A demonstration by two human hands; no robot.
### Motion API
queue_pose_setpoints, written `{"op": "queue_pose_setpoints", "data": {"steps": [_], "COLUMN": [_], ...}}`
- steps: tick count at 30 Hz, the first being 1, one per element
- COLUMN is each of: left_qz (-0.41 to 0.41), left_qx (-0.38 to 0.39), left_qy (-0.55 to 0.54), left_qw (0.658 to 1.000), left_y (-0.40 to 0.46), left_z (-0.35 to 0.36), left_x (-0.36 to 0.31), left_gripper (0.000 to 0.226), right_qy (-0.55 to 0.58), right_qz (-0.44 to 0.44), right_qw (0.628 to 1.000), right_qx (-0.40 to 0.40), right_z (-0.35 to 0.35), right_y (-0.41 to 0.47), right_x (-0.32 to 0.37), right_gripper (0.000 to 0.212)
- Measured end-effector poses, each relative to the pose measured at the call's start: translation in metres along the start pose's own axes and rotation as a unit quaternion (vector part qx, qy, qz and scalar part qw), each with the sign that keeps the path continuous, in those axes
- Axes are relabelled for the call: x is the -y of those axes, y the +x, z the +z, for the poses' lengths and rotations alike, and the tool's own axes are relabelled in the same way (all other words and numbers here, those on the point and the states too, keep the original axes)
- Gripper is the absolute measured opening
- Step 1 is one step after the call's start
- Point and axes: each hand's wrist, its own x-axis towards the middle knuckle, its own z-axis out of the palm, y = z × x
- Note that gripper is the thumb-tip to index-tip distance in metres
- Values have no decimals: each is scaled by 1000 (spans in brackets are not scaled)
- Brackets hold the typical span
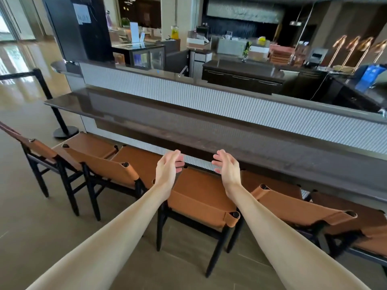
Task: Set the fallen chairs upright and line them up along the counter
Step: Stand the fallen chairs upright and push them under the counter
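Head view, open hands (pixel 167 168) (pixel 227 167) above upright chairs (pixel 201 197), counter (pixel 230 143)

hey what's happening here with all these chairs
A person stands at a long dark stone counter, both arms stretched forward. The left hand and right hand are open, palms facing each other, holding nothing, above a tan leather chair with black legs. It stands upright at the counter, with matching chairs to its left and right, so at least these are already lined up. No fallen chair is in view.
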Motion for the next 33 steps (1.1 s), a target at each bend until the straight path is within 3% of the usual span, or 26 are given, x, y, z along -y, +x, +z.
{"op": "queue_pose_setpoints", "data": {"steps": [4, 8, 12, 15, 18, 24, 30, 33], "left_qz": [-37, -143, -268, -382, -440, -479, -475, -476], "left_qx": [-18, -40, -77, -87, -84, -47, -58, -93], "left_qy": [15, 27, -19, -74, -76, -91, -92, -88], "left_qw": [999, 989, 960, 917, 891, 872, 873, 870], "left_y": [36, 77, 119, 133, 153, 196, 218, 232], "left_z": [1, -1, 1, 3, 4, 13, 14, 21], "left_x": [21, 57, 97, 130, 161, 197, 215, 219], "left_gripper": [30, 32, 35, 42, 53, 55, 38, 43], "right_qy": [-1, -22, 32, 98, 216, 375, 352, 349], "right_qz": [51, 214, 445, 550, 549, 467, 430, 428], "right_qw": [999, 976, 895, 829, 804, 773, 788, 786], "right_qx": [5, -31, -18, -5, -72, -210, -266, -277], "right_z": [28, 38, 26, 4, -10, 9, 37, 34], "right_y": [31, 60, 86, 82, 87, 97, 116, 129], "right_x": [-38, -102, -156, -189, -216, -237, -251, -247], "right_gripper": [31, 24, 22, 49, 64, 49, 41, 40]}}
